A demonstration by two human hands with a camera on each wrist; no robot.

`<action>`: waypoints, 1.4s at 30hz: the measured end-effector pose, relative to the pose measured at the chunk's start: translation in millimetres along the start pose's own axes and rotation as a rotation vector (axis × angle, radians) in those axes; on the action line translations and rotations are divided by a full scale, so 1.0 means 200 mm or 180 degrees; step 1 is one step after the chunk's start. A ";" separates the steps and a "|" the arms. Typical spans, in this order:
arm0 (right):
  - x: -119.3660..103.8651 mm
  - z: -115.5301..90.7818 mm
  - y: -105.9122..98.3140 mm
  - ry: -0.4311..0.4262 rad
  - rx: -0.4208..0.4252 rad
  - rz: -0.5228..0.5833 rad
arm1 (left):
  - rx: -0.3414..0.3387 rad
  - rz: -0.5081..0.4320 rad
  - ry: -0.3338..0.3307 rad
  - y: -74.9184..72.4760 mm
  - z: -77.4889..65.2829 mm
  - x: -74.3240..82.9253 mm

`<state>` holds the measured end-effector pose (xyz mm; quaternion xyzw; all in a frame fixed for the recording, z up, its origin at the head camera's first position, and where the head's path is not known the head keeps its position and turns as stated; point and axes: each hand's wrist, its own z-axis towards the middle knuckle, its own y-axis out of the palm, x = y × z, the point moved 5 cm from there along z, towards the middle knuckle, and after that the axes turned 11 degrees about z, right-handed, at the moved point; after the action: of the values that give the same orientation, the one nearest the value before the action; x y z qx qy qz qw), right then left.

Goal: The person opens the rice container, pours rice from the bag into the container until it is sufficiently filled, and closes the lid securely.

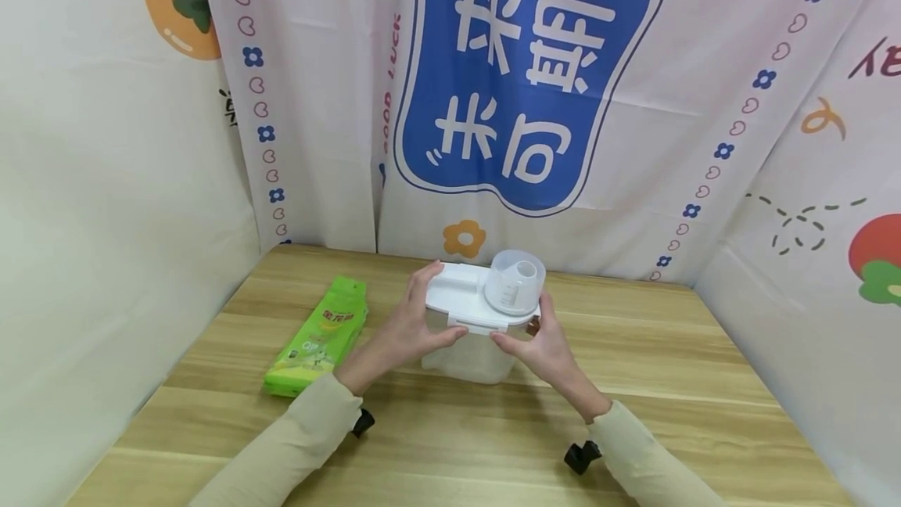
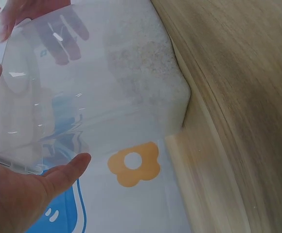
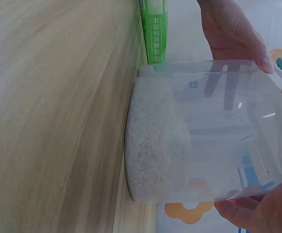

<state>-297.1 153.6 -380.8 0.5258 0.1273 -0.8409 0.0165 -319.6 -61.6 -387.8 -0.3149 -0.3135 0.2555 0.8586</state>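
A clear plastic rice container point(image 1: 468, 360) stands upright on the wooden table, with a white lid point(image 1: 454, 296) on top. White rice point(image 3: 155, 141) fills its lower part, as the right wrist view shows. On the lid's right side sits a translucent measuring cup point(image 1: 517, 284) with printed marks. My left hand point(image 1: 415, 327) grips the lid's left end, thumb along the front. The right hand point(image 1: 547, 344) holds the other end, its thumb at the front latch point(image 1: 477, 325). Both thumbs point toward each other; the right fingers are partly hidden behind the container.
A green and yellow printed bag point(image 1: 320, 339) lies on the table point(image 1: 633, 413) left of the container. Printed cloth point(image 1: 324, 100) hangs behind the table and along both sides. Small black devices point(image 1: 583, 457) are at the sleeve cuffs.
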 end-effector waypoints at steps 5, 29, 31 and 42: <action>-0.01 0.00 0.00 0.0012 0.0052 -0.0004 | 0.0074 0.0057 0.0031 0.00 0.01 0.00; 0.19 0.04 -0.07 0.0037 -0.0184 0.0046 | 0.0135 0.0079 0.0162 -0.02 0.00 0.02; 0.19 0.05 -0.09 0.0000 -0.0288 0.0186 | 0.0087 0.0081 0.0135 -0.01 0.00 0.01; 0.20 0.05 -0.14 -0.0050 -0.0534 0.0590 | -0.0304 -0.0007 -0.0140 -0.01 0.01 -0.04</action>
<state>-327.1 182.0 -406.3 0.5254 0.1480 -0.8262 0.1391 -326.2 -66.6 -388.4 -0.3496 -0.3445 0.2461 0.8358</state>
